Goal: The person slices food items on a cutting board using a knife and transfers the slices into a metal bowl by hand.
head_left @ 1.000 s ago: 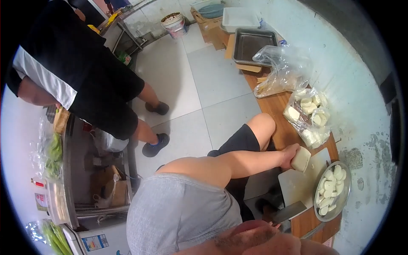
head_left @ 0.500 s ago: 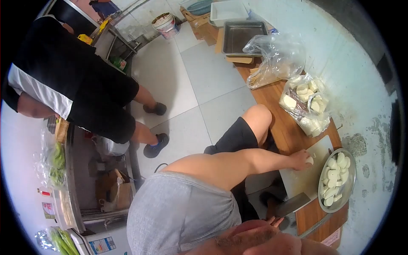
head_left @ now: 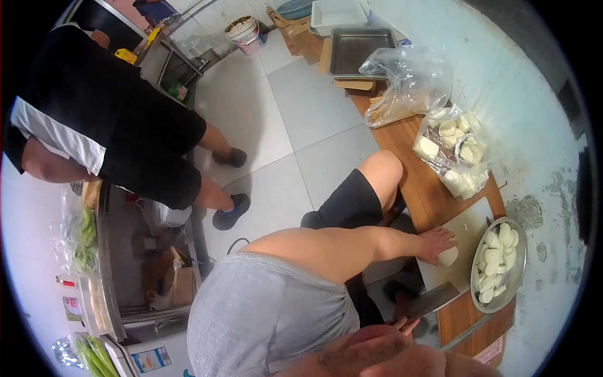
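Note:
My left hand (head_left: 433,245) rests on the cutting board (head_left: 463,235), its fingers curved over a white round piece of food (head_left: 448,256). A thin white sliver lies on the board just beyond the fingers. In my right hand (head_left: 407,325), partly hidden by my face at the bottom edge, is the handle of a cleaver (head_left: 433,300). Its broad blade lies over the near edge of the board, apart from the white piece. Beside the board stands an oval metal tray (head_left: 516,276) with several cut white pieces (head_left: 493,261) in it.
Farther along the wooden bench (head_left: 402,151) are an open plastic bag of white pieces (head_left: 452,147), a clear bag with thin sticks (head_left: 408,81) and a dark baking pan (head_left: 358,53). Another person (head_left: 119,119) stands at a counter on the left. A bucket (head_left: 245,34) is on the floor.
My left hand has turned palm-down and lowered, bringing the white piece slightly nearer on the board; its fingers now lie more stretched. The cleaver has shifted only slightly.

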A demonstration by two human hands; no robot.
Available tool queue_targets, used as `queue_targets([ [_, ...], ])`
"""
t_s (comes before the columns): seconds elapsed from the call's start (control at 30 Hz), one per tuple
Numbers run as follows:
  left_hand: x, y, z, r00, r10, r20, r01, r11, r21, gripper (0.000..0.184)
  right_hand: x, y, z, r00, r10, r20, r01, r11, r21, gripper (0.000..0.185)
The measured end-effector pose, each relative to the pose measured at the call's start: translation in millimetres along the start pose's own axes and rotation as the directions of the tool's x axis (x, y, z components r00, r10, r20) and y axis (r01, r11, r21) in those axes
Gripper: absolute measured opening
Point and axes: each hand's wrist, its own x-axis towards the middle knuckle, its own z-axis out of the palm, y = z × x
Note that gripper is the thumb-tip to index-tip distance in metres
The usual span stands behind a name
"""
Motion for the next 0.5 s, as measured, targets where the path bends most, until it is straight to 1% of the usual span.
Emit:
queue_targets([
  [0.03,-1.0,-3.3,-2.9,0.999,-0.028,0.022,0.028,0.999,-0.030,0.095,0.6,-4.0,0.0,0.998,0.065,0.016,-0.066,0.998,0.020,0.050],
  [0.13,-8.7,-10.5,-5.0,0.997,-0.082,0.005,0.082,0.993,-0.090,0.099,1.3,-20.5,-4.8,0.963,0.257,0.074,-0.262,0.963,0.068,0.050],
  [0.17,-11.7,-13.1,-2.5,0.996,-0.086,-0.020,0.084,0.993,-0.084,0.098,0.7,-26.9,-5.6,0.943,0.320,0.096,-0.327,0.942,0.079,0.050],
  [0.23,-17.0,-13.3,-1.5,0.993,-0.094,-0.068,0.089,0.993,-0.073,0.095,-0.5,-34.2,-1.1,0.941,0.327,0.084,-0.334,0.937,0.097,0.051],
  [0.27,-19.0,-11.3,-3.3,0.991,-0.111,-0.075,0.104,0.990,-0.094,0.091,-0.8,-37.6,4.5,0.961,0.272,0.047,-0.275,0.956,0.106,0.051],
  [0.33,-25.8,-10.1,-7.7,0.985,-0.150,-0.091,0.137,0.982,-0.132,0.083,0.0,-30.3,5.9,0.968,0.246,0.050,-0.250,0.961,0.117,0.052],
  [0.37,-28.8,-9.9,-9.0,0.983,-0.161,-0.090,0.148,0.980,-0.135,0.075,1.9,-19.9,0.2,0.957,0.277,0.088,-0.286,0.950,0.123,0.053],
  [0.43,-34.0,-10.3,-12.3,0.979,-0.182,-0.086,0.169,0.976,-0.140,0.060,6.3,1.6,-4.8,0.956,0.269,0.119,-0.283,0.951,0.127,0.054],
  [0.5,-36.9,-12.7,-15.8,0.974,-0.152,-0.170,0.123,0.978,-0.169,0.038,8.9,16.9,-4.5,0.976,0.190,0.105,-0.201,0.974,0.104,0.055],
])
